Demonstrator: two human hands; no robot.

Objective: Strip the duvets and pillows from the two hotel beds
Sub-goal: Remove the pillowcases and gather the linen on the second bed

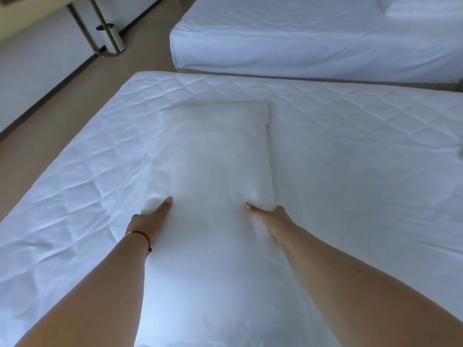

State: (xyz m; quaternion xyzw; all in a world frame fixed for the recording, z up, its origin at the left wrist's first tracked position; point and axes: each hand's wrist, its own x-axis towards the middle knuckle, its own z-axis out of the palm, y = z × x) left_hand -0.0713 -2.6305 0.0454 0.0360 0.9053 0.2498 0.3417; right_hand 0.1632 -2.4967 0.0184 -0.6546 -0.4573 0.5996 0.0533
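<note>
A white pillow (213,156) lies lengthwise in the middle of the frame on the near bed (350,151), whose quilted mattress cover is bare and creased. Both arms reach in from the bottom edge. The left hand (150,219), with a red string bracelet (145,237) at the wrist, takes the pillow's near left corner: the thumb lies on top and the fingers are tucked out of sight under the bunched fabric, a grip closed on the pillow. The right hand (269,221) takes the near right corner the same way, thumb pressed into the top, fingers hidden below the edge. The second bed (288,43) fills the upper right of the frame, with a white pillow or folded cover (421,6) at the top right corner. At upper left a white waste bin (110,37) stands on the tan floor (62,101) by metal legs
</note>
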